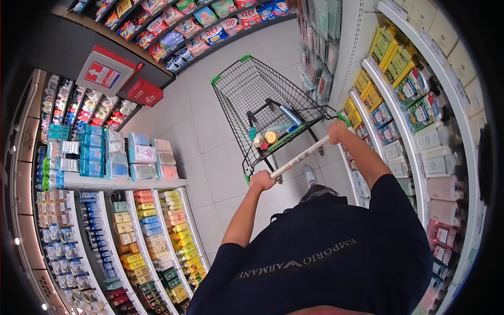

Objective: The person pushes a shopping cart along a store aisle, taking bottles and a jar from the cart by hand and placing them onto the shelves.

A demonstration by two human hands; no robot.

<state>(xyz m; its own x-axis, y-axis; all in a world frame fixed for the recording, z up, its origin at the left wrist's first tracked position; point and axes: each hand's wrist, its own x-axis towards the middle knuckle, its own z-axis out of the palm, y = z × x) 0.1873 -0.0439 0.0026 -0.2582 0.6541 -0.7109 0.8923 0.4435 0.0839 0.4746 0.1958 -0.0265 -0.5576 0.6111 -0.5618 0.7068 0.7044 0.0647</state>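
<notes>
A wire shopping cart (231,105) with green corners stands in front of me, angled toward the upper left. My left hand (262,181) is wrapped round the left end of the white cart handle (299,157). The right end of that handle is in my right hand (338,132), beside a green corner piece. Near the handle, inside the cart, lie a gold-lidded item (271,137), a blue cylindrical item (290,115) and a few small bottles.
Shelves of tubes and bottles (181,236) line the left, with packs (143,152) on top. Boxed goods (415,94) fill the right shelves. Bagged products (205,16) stand across the far end. A red box (145,92) juts out at upper left. Tiled floor (202,173) surrounds the cart.
</notes>
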